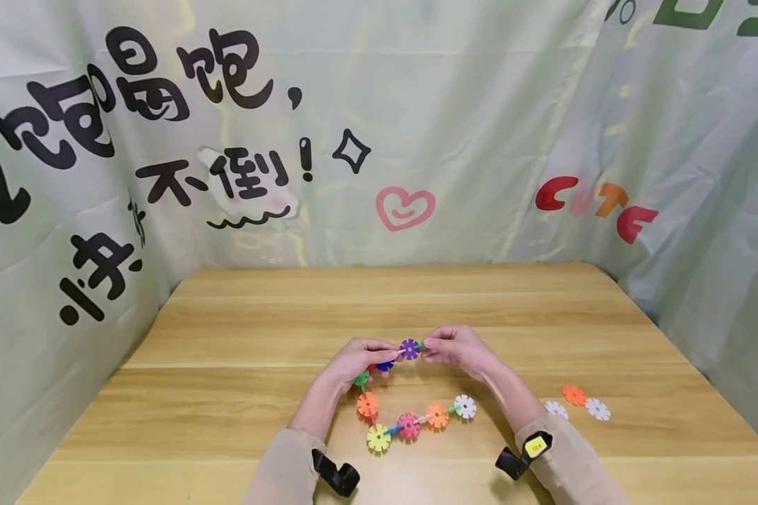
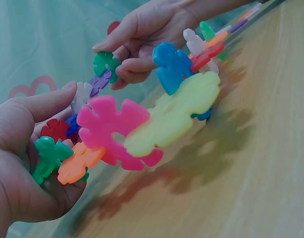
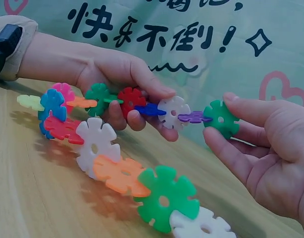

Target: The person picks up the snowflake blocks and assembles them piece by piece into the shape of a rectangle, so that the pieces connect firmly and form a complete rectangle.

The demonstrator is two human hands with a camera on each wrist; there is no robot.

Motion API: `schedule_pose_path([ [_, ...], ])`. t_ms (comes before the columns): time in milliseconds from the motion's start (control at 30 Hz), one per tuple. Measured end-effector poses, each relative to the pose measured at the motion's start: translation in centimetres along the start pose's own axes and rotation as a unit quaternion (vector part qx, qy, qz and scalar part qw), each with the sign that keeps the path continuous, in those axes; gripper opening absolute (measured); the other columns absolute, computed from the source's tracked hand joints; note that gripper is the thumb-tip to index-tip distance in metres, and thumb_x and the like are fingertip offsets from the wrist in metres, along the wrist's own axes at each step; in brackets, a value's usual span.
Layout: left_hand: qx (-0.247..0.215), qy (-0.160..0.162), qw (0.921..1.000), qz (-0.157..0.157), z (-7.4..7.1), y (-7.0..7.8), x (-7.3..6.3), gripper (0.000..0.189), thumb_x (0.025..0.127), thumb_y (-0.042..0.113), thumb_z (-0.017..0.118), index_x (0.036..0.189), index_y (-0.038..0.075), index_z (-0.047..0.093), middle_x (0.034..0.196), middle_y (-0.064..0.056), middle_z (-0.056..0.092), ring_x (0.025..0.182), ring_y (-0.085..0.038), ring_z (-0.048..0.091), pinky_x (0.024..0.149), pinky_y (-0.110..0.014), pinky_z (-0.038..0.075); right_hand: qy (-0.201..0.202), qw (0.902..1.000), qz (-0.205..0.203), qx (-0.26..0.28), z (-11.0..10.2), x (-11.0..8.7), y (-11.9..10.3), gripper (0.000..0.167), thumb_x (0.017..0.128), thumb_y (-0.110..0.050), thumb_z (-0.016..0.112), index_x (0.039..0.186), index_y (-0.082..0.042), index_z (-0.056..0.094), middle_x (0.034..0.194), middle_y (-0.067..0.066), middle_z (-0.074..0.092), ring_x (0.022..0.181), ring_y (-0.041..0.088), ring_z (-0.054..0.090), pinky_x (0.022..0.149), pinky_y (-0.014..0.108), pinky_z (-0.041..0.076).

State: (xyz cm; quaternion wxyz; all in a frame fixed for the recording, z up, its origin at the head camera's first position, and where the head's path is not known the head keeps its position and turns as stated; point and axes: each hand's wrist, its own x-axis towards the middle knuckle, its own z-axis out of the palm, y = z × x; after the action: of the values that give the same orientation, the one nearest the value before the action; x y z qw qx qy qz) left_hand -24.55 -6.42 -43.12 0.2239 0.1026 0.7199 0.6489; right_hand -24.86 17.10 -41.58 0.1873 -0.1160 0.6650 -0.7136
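Note:
A curved chain of colourful plastic snowflake discs, among them a yellow disc (image 1: 379,438) and a pink disc (image 2: 110,129), stretches between and below the hands. My left hand (image 1: 354,363) pinches a white disc (image 3: 174,113) of the chain between thumb and fingers, with red and blue discs beside its fingers. Opposite it, my right hand (image 1: 460,349) pinches the green disc (image 3: 221,120) at one end. This green disc joins the purple disc (image 1: 409,348) between the two hands. Toward the person, the chain's other end finishes in a white disc (image 1: 465,407).
Right of the right forearm lie three loose discs on the wooden table (image 1: 259,407): an orange disc (image 1: 574,395) and two white ones, one partly behind the sleeve. A printed cloth (image 1: 480,126) hangs behind the table and along its sides.

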Motion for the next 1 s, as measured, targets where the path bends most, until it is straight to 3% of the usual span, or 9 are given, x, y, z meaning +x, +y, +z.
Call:
schedule_pose_path([
  [200,-0.035,-0.01,0.9993,-0.001,0.4,0.2,0.2,0.036,0.087,0.025,0.065,0.114,0.003,0.064,0.098,-0.013,0.067,0.064,-0.012,0.06,0.051,-0.02,0.047,0.021,0.9995,-0.013,-0.02,0.0,0.4,-0.3,0.035,0.089,-0.005,0.06,0.108,0.021,0.048,0.086,0.01,0.064,0.079,0.019,0.065,0.078,0.033,0.054],
  [400,-0.067,-0.038,0.997,-0.006,0.6,0.2,0.2,0.038,0.094,0.025,0.055,0.12,-0.002,0.057,0.103,-0.017,0.065,0.069,-0.013,0.061,0.057,-0.021,0.05,0.051,0.9987,-0.002,-0.009,0.4,1.0,-0.3,0.034,0.092,-0.007,0.056,0.11,0.019,0.046,0.086,0.008,0.062,0.077,0.016,0.063,0.076,0.031,0.054],
  [533,-0.059,-0.057,0.9966,-0.002,0.3,0.2,0.1,0.041,0.096,0.029,0.051,0.123,-0.001,0.054,0.106,-0.017,0.064,0.074,-0.016,0.063,0.062,-0.024,0.052,0.059,0.9981,-0.006,-0.014,0.8,1.3,-0.1,0.036,0.092,-0.008,0.056,0.112,0.02,0.044,0.087,0.008,0.061,0.076,0.016,0.062,0.077,0.031,0.054],
  [767,-0.038,-0.087,0.9954,0.013,0.0,0.3,0.1,0.041,0.095,0.02,0.052,0.129,-0.003,0.048,0.104,-0.02,0.062,0.08,-0.019,0.064,0.065,-0.025,0.052,0.049,0.9986,-0.015,-0.014,1.6,1.5,0.2,0.041,0.092,-0.007,0.056,0.115,0.023,0.04,0.087,0.01,0.061,0.075,0.016,0.063,0.078,0.035,0.054],
  [1000,-0.046,-0.078,0.9956,0.025,0.0,0.5,0.0,0.047,0.091,0.009,0.057,0.133,-0.005,0.042,0.115,-0.024,0.058,0.086,-0.026,0.065,0.076,-0.031,0.054,0.043,0.999,-0.011,-0.002,2.1,1.8,0.5,0.039,0.092,-0.007,0.056,0.113,0.023,0.041,0.086,0.009,0.062,0.073,0.016,0.063,0.076,0.032,0.055],
])
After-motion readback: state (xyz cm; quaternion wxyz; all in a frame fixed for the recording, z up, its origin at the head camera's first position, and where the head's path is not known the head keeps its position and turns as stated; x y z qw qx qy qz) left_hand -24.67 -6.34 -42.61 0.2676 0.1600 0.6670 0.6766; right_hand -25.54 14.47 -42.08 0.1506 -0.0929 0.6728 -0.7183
